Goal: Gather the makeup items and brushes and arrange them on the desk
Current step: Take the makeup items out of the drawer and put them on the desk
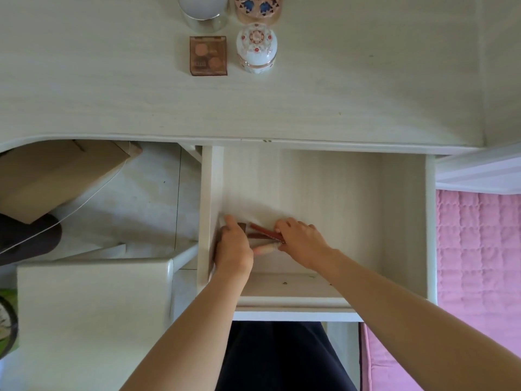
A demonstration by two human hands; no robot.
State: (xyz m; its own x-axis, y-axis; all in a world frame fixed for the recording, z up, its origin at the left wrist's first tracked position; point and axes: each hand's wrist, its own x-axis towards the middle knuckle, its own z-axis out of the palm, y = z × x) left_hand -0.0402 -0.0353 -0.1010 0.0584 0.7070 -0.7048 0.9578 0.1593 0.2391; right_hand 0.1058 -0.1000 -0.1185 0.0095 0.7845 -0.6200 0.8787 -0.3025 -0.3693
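Hands gripped the brushes (263, 235) at the drawer's (324, 289) left wall: left (234, 249), right (300, 241); better lift all together, level.

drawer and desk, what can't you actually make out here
- Brushes, head view: both hands cover most of them, so their number and each grip are unclear.
- Left hand: hides the drawer corner.
- Jar and patterned box: cut off by top edge.
- Palette label: too small.

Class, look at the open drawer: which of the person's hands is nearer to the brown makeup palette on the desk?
Left. The left hand lies almost straight below the brown makeup palette, down in the drawer; the right hand sits further to the right.
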